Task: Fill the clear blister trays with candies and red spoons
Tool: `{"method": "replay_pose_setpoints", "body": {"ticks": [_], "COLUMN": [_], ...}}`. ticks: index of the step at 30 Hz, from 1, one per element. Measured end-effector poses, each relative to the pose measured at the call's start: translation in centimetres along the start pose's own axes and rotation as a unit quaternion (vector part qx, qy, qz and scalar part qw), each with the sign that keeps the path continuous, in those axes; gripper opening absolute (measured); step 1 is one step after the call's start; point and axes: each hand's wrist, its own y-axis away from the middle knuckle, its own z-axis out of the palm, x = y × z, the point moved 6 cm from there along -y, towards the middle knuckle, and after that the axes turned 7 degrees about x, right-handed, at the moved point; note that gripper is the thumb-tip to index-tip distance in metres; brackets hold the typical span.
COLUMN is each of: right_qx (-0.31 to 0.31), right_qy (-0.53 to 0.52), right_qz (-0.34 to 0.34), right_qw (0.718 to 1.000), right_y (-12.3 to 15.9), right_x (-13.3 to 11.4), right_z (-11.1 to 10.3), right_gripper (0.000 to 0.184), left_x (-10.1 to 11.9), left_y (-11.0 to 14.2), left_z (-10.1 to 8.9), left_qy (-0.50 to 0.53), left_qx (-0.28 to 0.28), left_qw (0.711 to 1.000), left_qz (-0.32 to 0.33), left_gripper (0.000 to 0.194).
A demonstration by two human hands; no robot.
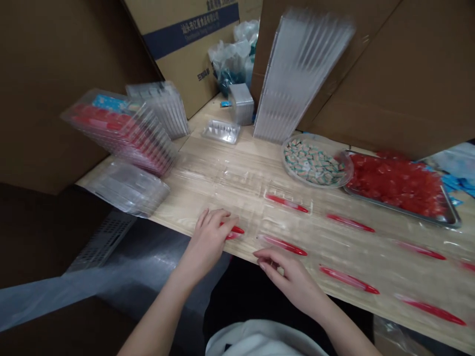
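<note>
My left hand is at the front edge of the table, its fingers closed over a slim red pen-shaped piece above a clear plastic tray. A second red strip shows just below that piece; I cannot tell whether it is a separate one. To the right, my right hand hovers by the table edge, fingers loosely bent and apart, with nothing visible in them. Close to its fingertips lies another red pen-shaped piece in a clear tray. More such pieces rest in trays laid out in rows.
At the back stand a round tub of small wrapped pieces and a metal tray heaped with red items. A tall stack of clear trays leans on cardboard. Filled packs are stacked at left, near flat clear plastic.
</note>
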Motion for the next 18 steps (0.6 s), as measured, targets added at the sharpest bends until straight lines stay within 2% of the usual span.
{"method": "replay_pose_setpoints", "body": {"ticks": [1,3,5,7,9,11,13,15,17,18], "right_qx": [0.014,0.054,0.089,0.085,0.048,0.013,0.043,0.139,0.215,0.218], "right_qy": [-0.007,-0.031,-0.077,-0.126,-0.146,-0.136,-0.120,-0.097,-0.047,-0.007], "right_qz": [0.003,0.011,0.006,-0.023,-0.056,-0.066,-0.059,-0.053,-0.062,-0.074], "right_qw": [1.000,0.998,0.993,0.988,0.986,0.988,0.990,0.984,0.973,0.973], "right_y": [-0.2,-1.1,-2.4,-3.9,-5.2,-6.3,-7.2,-8.3,-9.7,-10.7], "right_x": [0.0,-0.5,-1.8,-3.6,-5.1,-5.7,-5.4,-5.0,-5.5,-6.1], "right_z": [-0.2,-0.5,-0.7,-0.5,-0.2,-0.4,-2.1,-5.3,-8.3,-9.1], "right_gripper": [0.021,0.023,0.030,0.035,0.027,0.016,0.015,0.018,0.017,0.015], "left_x": [-0.3,-1.0,-0.8,0.6,2.1,2.5,1.4,-0.9,-3.6,-4.8], "left_y": [-0.1,-0.3,-0.5,-1.0,-1.4,-1.7,-2.0,-1.9,-1.2,-0.6], "left_z": [-0.8,-1.9,-1.6,-0.1,1.4,1.8,0.8,-1.2,-3.1,-3.7], "left_qy": [0.064,0.196,0.280,0.297,0.281,0.276,0.281,0.272,0.242,0.228], "left_qx": [0.033,0.102,0.122,0.061,-0.011,-0.031,0.018,0.117,0.224,0.262], "left_qw": [0.997,0.966,0.931,0.933,0.947,0.952,0.951,0.945,0.928,0.917], "left_qz": [-0.039,-0.136,-0.200,-0.194,-0.155,-0.130,-0.127,-0.139,-0.173,-0.194], "left_gripper": [0.040,0.044,0.062,0.082,0.091,0.094,0.098,0.094,0.075,0.062]}}
